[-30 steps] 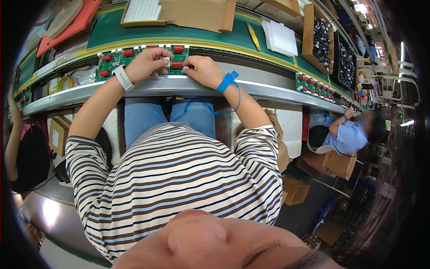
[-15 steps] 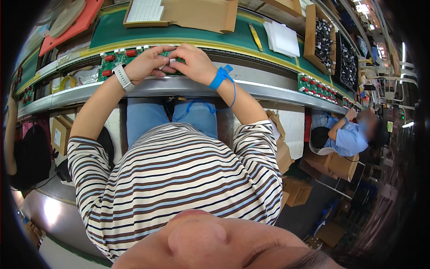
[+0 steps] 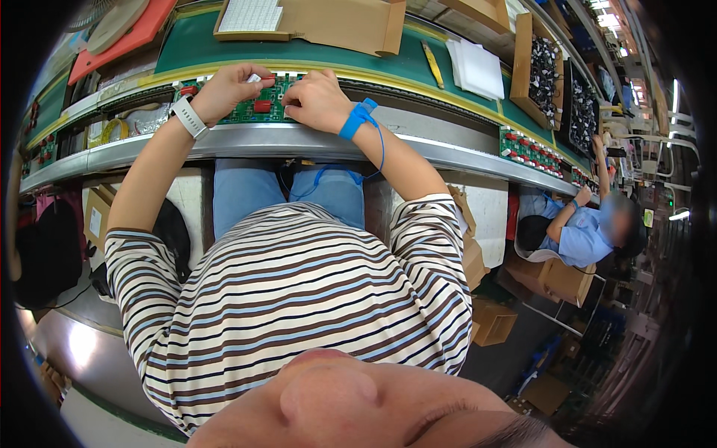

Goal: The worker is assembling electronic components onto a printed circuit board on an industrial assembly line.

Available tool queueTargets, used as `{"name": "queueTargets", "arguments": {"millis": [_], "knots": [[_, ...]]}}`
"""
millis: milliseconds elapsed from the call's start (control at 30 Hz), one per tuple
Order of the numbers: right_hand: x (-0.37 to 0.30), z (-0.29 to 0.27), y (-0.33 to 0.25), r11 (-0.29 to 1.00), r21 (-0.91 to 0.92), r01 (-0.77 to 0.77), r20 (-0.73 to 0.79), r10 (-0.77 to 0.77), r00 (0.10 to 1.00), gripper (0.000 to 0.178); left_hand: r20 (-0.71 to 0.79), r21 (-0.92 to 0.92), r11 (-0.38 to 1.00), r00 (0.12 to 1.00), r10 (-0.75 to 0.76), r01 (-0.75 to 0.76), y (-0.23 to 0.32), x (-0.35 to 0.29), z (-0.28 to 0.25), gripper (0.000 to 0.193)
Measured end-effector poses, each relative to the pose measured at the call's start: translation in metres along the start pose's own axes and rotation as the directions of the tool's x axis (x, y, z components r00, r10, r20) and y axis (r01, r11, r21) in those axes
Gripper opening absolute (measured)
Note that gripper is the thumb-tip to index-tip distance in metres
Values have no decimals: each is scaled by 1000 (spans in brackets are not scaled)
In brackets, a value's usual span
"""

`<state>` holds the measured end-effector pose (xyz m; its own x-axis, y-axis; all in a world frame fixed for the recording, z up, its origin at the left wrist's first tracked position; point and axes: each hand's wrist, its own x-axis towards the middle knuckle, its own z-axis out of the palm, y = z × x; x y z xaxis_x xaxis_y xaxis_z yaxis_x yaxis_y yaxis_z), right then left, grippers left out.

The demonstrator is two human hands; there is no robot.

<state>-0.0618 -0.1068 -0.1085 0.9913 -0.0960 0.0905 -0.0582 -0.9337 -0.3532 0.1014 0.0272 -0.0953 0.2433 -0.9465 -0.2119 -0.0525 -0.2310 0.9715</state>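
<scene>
A green circuit board [image 3: 243,112] with red block-shaped components lies in the rail in front of me. Over its left part is my left hand [image 3: 230,93], thumb and fingers pinched on a small white part [image 3: 255,78]. My right hand [image 3: 317,98] rests at the board's right part, its fingers curled together with the tips near the surface. Whatever those fingers may hold is hidden. One red component [image 3: 262,107] shows between the two hands.
Beyond the rail, a green surface carries a carton of white parts [image 3: 252,16], a yellow cutter [image 3: 432,65] and white sheets [image 3: 476,69]. Boxes of dark parts [image 3: 544,82] stand at the right. Further right, another board [image 3: 532,152] and a seated co-worker [image 3: 586,231]. A blue wrist strap cord [image 3: 382,153] hangs from my right wrist.
My hands, together over the board before, have drawn apart, the left going left and the right slightly right. More of the board shows between them. The co-worker has raised an arm.
</scene>
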Motion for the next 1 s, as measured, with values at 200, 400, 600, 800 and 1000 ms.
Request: {"name": "queueTargets", "arguments": {"millis": [200, 400, 600, 800, 1000], "knots": [[0, 0, 0, 1000, -1, 6, 3, -6, 1000, 13, 17, 75, 991, 994, 108, -109, -3, 1, 12, 20], [0, -3, -1, 999, 0, 41, 4, -41, 999, 12, 13, 393, 898, 978, 209, -197, -3, 1, 12, 15], [-2, -3, 0, 998, 42, 37, 38, -39, 999, 12, 23, 524, 813, 958, 286, -255, 5, -4, 20, 17], [-2, -6, -1, 996, 91, 16, 60, -21, 998, 17, 178, 697, 611, 916, 360, -376, -4, 3, 23, 28], [-5, -17, 10, 985, 169, 36, -175, -6, 985, 20, 226, 745, 536, 906, 357, -398, -11, 8, 25, 35]]}}
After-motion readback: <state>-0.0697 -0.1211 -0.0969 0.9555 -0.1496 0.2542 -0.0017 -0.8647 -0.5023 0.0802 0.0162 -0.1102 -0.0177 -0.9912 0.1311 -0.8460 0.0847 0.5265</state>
